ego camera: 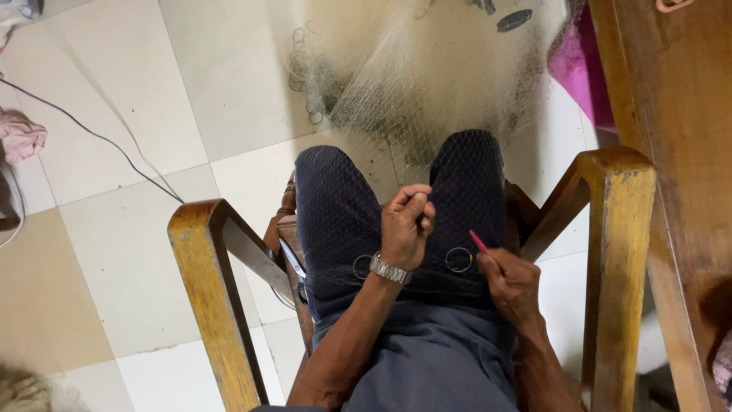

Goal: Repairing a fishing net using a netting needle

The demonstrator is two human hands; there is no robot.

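Note:
I sit in a wooden armchair point(204, 252) with a fine pale fishing net point(415, 84) draped over my knees and spilling onto the floor ahead. My left hand point(406, 223), a metal watch point(390, 269) on its wrist, is closed and pinches the net mesh above my lap. My right hand point(511, 281) grips a thin red netting needle point(478, 241) that points up toward the left hand. Two metal rings point(459, 260) hang on the net's edge across my thighs.
The chair's right armrest point(619, 229) stands close to a wooden table or cabinet point(679, 137). A pink object point(581, 69) lies behind it. A dark cable point(91, 133) runs over the tiled floor at left, near pink cloth point(21, 136).

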